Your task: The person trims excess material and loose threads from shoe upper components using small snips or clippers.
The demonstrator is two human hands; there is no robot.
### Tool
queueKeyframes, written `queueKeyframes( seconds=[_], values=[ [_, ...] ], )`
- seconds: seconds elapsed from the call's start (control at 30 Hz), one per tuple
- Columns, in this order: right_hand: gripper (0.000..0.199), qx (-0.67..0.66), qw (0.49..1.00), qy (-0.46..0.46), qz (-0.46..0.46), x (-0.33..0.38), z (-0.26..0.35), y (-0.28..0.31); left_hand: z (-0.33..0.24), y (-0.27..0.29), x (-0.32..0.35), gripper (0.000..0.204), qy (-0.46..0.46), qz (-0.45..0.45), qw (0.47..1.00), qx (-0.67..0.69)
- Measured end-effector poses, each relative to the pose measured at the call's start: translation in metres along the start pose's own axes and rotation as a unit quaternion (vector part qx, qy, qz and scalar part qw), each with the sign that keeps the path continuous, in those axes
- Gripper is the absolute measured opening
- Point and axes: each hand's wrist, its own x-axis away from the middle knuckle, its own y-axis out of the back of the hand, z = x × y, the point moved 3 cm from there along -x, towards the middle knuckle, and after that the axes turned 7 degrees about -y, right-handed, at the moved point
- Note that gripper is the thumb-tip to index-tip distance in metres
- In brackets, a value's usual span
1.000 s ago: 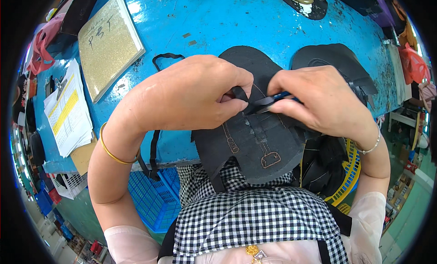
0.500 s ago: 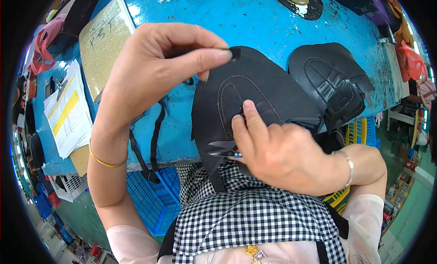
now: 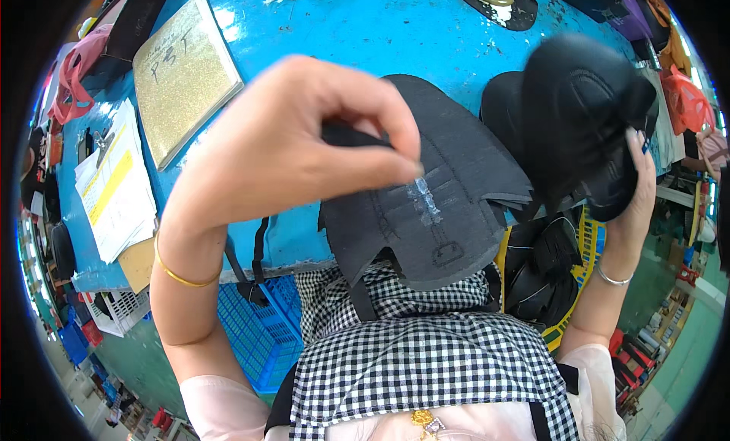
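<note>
My left hand (image 3: 312, 133) is closed in a pinch above a black stitched piece (image 3: 456, 190); what its fingertips hold, if anything, is too small to make out. That piece lies pale-stitched side down over the table's front edge, layered with other black sheets. A shiny whitish strip (image 3: 426, 200) runs along its middle. At the right, my right hand (image 3: 635, 186) grips a black moulded leather piece (image 3: 582, 106), raised and smeared by motion. Something small and blue shows by those fingers. Another black piece (image 3: 498, 99) lies partly hidden behind it.
On the blue table (image 3: 342, 30) a gold notebook (image 3: 182, 76) and clipped papers (image 3: 114, 190) lie at the left. A yellow basket (image 3: 566, 334) of black pieces and a blue basket (image 3: 258, 334) stand below the front edge. Black straps (image 3: 258, 251) hang over that edge.
My right hand has left the middle piece and lifted the black moulded piece at the right. The middle piece now shows its plain side and whitish strip. My left hand moved right and down.
</note>
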Motion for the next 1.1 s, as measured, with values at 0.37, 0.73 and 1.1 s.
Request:
queueKeyframes(
  seconds=[0.37,0.73,1.1],
  values=[
    [0.023,0.025,0.981,-0.041,0.187,0.005,0.008,-0.022,0.027,-0.035,-0.019,0.009,0.037,0.168,0.978,-0.115],
    [0.021,0.285,0.703,0.362,0.541,0.045,0.053,-0.133,0.024,-0.024,-0.012,0.017,-0.016,0.091,0.955,-0.282],
    [0.017,0.333,0.710,0.417,0.460,0.042,0.055,-0.148,0.024,-0.022,-0.015,0.013,-0.012,0.110,0.960,-0.256]
  ],
)
